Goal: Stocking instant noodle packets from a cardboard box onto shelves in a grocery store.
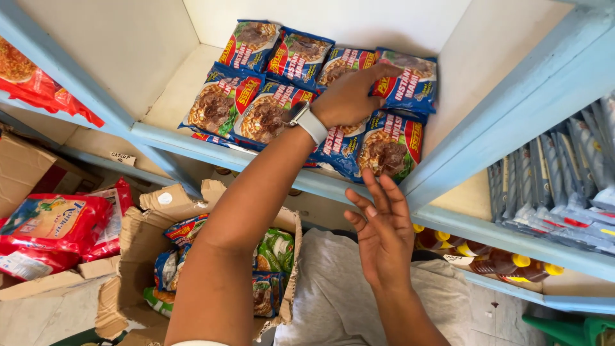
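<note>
The left hand point(349, 96), a watch at its wrist, lies fingers together and pressed flat on the blue noodle packets point(269, 115) stacked on the pale blue shelf point(192, 144), touching the far right packet point(407, 83). The right hand point(382, 227) hovers near the shelf's front edge, fingers spread and holding nothing. Lower left, a torn cardboard box point(138, 243) holds more packets.

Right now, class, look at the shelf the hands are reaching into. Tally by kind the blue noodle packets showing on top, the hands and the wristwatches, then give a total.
blue noodle packets: 8
hands: 2 (left hand, right hand)
wristwatch: 1
Total: 11
</note>
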